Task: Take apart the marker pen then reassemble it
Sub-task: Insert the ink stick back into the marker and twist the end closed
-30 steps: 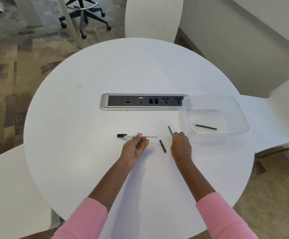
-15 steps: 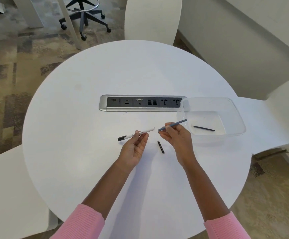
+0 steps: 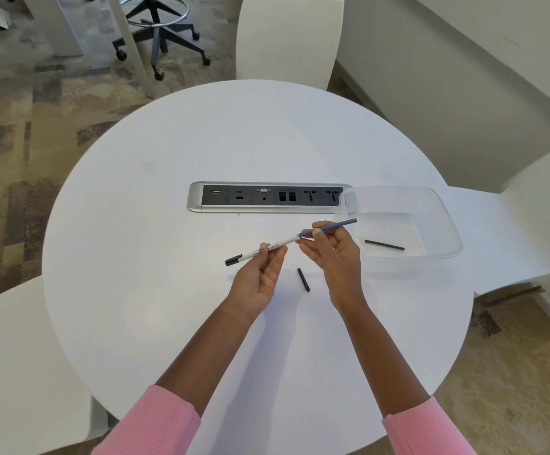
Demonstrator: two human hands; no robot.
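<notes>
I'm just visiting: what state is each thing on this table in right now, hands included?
White plastic marker barrel: held off the table, black end pointing left.
Grey-blue ink rod: held off the table, tip meeting the barrel's white end.
Left hand: pinches the barrel.
Right hand: pinches the rod.
Short black plastic plug: lying loose on the round white table.
Thin black stick: lying inside the clear plastic tub.
</notes>
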